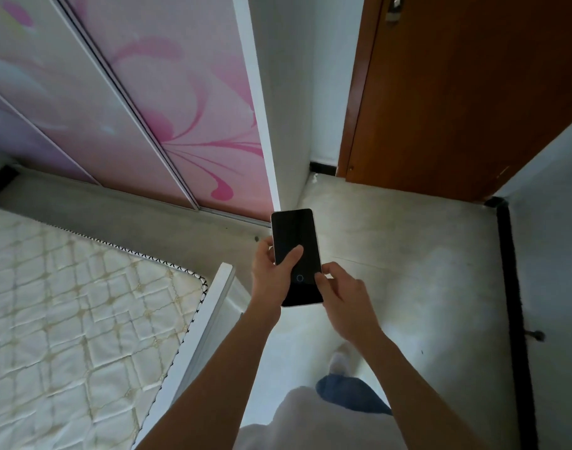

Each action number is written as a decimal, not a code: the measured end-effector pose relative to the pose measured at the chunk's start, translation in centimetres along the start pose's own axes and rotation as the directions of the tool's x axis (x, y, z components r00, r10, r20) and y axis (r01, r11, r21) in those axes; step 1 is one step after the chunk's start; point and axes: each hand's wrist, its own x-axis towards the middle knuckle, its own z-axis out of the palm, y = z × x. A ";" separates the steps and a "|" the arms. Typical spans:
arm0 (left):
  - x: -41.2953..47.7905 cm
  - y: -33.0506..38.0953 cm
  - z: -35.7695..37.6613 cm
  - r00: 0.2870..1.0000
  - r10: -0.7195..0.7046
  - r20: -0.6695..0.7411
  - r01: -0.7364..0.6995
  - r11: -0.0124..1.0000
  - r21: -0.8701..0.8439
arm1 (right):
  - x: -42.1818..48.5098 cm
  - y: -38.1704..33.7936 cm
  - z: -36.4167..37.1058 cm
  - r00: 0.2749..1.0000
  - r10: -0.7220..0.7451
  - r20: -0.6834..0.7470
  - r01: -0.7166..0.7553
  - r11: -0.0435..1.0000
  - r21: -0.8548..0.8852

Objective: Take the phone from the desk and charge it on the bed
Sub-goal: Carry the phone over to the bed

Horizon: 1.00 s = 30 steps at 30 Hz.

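A black phone (pixel 294 232) with a dark screen and a small blue ring near its lower end is held upright-facing in front of me, above the floor. My left hand (pixel 270 274) grips its left edge, thumb lying across the glass. My right hand (pixel 343 297) holds the lower right corner, fingers curled against the edge. The bed (pixel 67 303), a bare quilted cream mattress in a white frame, lies to the lower left, its corner just left of my left forearm. No charger or cable is visible.
A sliding wardrobe (pixel 154 102) with pink flower print stands beyond the bed. A brown wooden door (pixel 456 92) is at the upper right. Pale floor (pixel 408 254) stretches ahead; a black baseboard (pixel 512 287) runs along the right wall. My foot (pixel 340 362) shows below.
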 end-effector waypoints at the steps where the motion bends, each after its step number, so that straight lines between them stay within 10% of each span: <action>1: 1.1 0.7 0.9 1.000 -0.004 -0.024 0.004 1.000 -0.014 | 1.7 0.1 -0.8 1.000 -0.012 0.026 0.012 1.000 -0.006; 30: 32.5 10.1 -14.9 0.763 -0.137 -0.632 -0.038 0.966 -0.256 | 39.5 -17.1 14.8 0.732 -0.344 0.588 0.356 0.929 0.101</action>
